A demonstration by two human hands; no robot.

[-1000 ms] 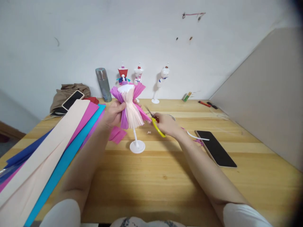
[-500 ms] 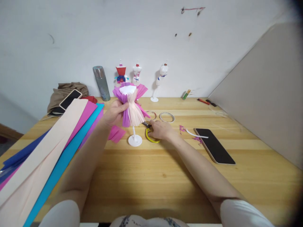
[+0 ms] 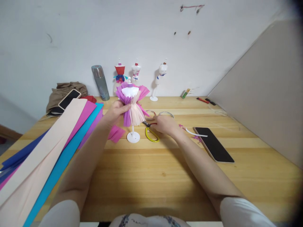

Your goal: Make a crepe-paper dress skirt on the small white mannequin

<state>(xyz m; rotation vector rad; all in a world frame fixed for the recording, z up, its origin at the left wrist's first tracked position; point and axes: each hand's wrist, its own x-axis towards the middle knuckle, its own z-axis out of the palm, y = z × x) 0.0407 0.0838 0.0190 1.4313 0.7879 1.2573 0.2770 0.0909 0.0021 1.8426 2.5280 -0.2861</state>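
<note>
My left hand (image 3: 117,110) is closed on the side of a small white dress form (image 3: 130,91) clothed in gathered crepe paper, purple and pink with a pale panel (image 3: 136,115) in front. Its round white base (image 3: 133,137) is at table level. Just right of it lie scissors (image 3: 152,135) with a yellow handle loop and dark blades towards the skirt. My right hand (image 3: 165,124) is over their far side, by a red part, its fingers reaching left, partly hidden, with nothing visible held. Behind it are two tape rings (image 3: 167,113), partly covered.
Long crepe paper strips (image 3: 59,138) fan out at left, near a pink scrap (image 3: 116,134). A flask (image 3: 101,82), phone (image 3: 69,99) and cloth stand behind. More dress forms (image 3: 163,70) line the wall. At right lies a large phone (image 3: 214,144) with a white strip.
My right hand has shifted up and right off the yellow loop, uncovering it. The dress form is more upright, its neck knob now showing; my left hand keeps its hold.
</note>
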